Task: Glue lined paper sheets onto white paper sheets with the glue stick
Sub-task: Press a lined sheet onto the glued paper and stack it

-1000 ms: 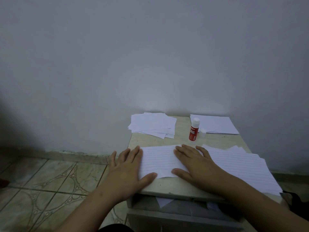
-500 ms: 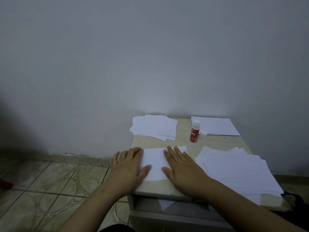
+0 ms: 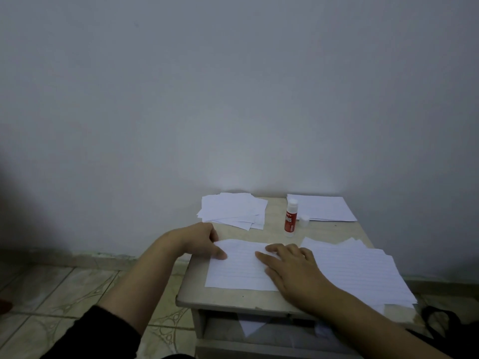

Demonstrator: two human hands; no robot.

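1. Head view: my left hand (image 3: 199, 238) is at the upper left corner of the lined sheet (image 3: 239, 265), thumb on top of the corner, fingers curled at the edge, pinching it.
2. My right hand (image 3: 293, 268) lies flat on the sheet's right part, fingers straight, pressing down.
3. Lined sheet lies at the front of the small table (image 3: 233, 297), near its front edge.
4. Stack of lined sheets (image 3: 363, 270) just right of my right hand.
5. Glue stick (image 3: 290, 218) stands upright behind, uncapped, its cap (image 3: 304, 220) just beside it.
6. Loose pile of sheets (image 3: 233, 209) back left, white sheets (image 3: 321, 207) back right.
7. Tiled floor (image 3: 64, 294) left.
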